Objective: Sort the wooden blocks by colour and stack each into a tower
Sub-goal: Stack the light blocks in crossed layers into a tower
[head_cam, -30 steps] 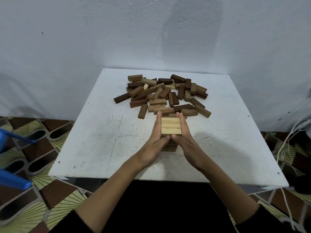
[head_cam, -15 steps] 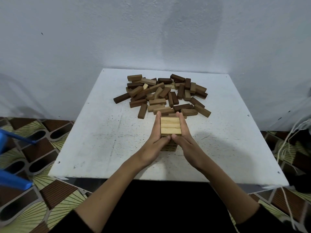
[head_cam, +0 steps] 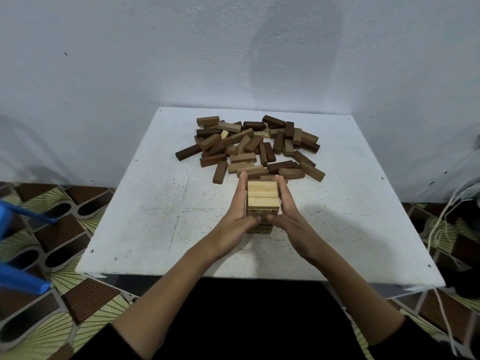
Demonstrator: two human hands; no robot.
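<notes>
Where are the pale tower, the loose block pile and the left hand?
pale tower [head_cam: 262, 193]: head view, top layer.
loose block pile [head_cam: 249, 146]: head view, pile's middle.
left hand [head_cam: 235, 211]: head view, back of hand.

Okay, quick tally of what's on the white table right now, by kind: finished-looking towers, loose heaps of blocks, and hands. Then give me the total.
Pale tower: 1
Loose heap of brown blocks: 1 (blocks overlap too much to count singly)
Hands pressing flat on the tower's sides: 2, left hand and right hand
Total: 4

Dim, soft shadows, warped edges
</notes>
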